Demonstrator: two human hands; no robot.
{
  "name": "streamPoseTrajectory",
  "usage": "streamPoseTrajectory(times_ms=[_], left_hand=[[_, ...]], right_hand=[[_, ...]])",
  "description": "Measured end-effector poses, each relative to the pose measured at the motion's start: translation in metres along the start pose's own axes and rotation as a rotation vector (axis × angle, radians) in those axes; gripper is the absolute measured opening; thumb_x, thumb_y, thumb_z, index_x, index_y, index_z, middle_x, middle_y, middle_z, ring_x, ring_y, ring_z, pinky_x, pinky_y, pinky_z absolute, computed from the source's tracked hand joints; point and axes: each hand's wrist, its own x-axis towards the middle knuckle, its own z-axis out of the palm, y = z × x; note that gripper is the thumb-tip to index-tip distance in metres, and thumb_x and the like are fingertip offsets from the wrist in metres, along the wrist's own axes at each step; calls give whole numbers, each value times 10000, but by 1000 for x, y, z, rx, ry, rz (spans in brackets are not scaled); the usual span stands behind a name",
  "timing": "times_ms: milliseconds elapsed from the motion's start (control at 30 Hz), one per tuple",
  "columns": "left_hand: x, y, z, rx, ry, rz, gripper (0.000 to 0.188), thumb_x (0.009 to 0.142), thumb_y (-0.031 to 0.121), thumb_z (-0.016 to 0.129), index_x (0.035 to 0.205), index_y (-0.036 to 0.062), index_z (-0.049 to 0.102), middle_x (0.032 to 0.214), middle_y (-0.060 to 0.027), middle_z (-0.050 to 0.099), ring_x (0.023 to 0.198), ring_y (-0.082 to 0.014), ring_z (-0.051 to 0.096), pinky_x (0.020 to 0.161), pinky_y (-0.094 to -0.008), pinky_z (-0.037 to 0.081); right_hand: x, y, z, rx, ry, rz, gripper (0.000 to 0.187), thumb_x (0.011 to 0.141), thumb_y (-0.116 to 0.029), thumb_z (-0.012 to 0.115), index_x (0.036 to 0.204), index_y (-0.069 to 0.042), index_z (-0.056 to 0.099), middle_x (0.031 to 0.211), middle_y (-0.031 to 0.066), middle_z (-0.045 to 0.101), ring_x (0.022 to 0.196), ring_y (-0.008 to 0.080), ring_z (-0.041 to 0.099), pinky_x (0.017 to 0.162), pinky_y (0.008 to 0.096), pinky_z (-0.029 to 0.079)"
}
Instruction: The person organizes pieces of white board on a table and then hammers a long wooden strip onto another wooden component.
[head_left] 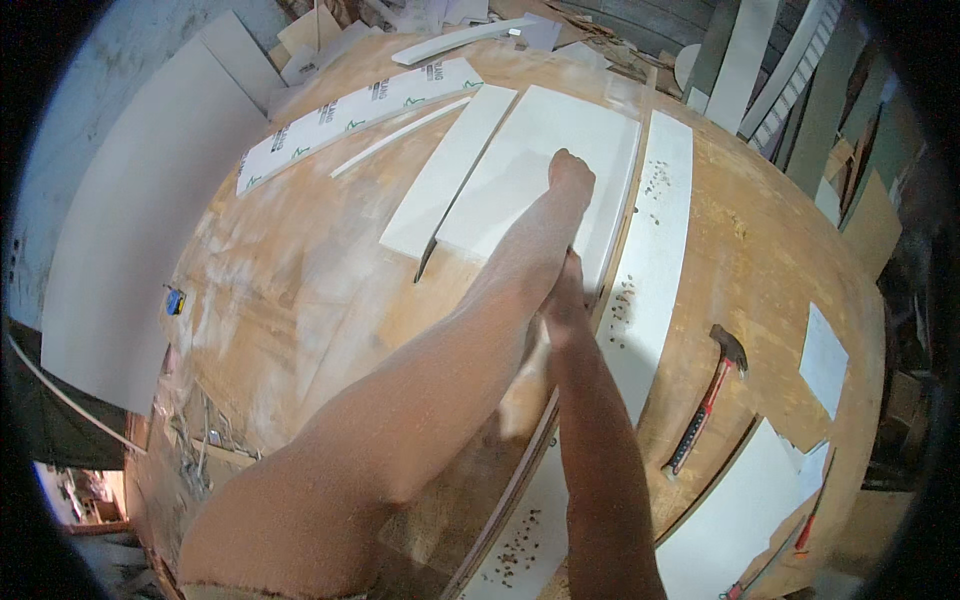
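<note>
My left arm reaches far across the bench, and my left hand (571,178) rests on a white rectangular panel (530,130) with its fingers curled in. Whatever it may hold is hidden beneath it. Close below, my right hand (569,285) is at the panel's right long edge, near the left wrist. Its fingers look bent but are partly covered by my left forearm. A narrower white panel (455,170) lies alongside on the left; a dark pointed piece (426,262) sticks out between the two. To the right runs a long white strip (650,250) with clusters of small brown bits on it.
A claw hammer (705,400) with a red and black handle lies on the wooden bench (760,260) at right, above a white board (735,510). A blue tape measure (175,301) sits at far left. Beyond the panels lies a printed white board (350,115). Planks (740,65) lean at back right.
</note>
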Motion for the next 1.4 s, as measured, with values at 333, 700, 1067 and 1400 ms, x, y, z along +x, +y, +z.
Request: streamPoseTrajectory(times_ms=[333,700,1067,1400], left_hand=[[-317,77,-32,-968,548,21,300,811,138,563,1096,50,590,1074,-187,585,1064,-371,528,922,-486,366],[-417,94,73,-1018,617,68,92,860,119,554,836,42,599,768,-130,583,686,-303,542,606,-411,432],[-429,93,66,-966,649,75,22,767,91,593,780,73,594,779,-119,596,743,-326,562,681,-437,449],[-524,116,39,-1053,491,182,119,792,97,577,871,31,635,905,-171,642,860,-316,594,762,-400,476]], right_hand=[[95,-87,42,-2191,151,-193,300,905,-257,541,1155,-98,589,1165,102,573,1113,245,548,914,398,471],[-75,-103,91,-1456,341,-504,286,860,-123,530,1125,-57,612,1157,167,612,1028,313,605,884,419,486],[-527,-43,166,-781,912,-193,223,896,-110,601,1024,70,637,886,120,681,791,139,651,698,262,538],[-791,71,213,-659,1602,-108,243,928,-156,550,1039,38,646,830,96,670,692,135,636,563,283,496]])
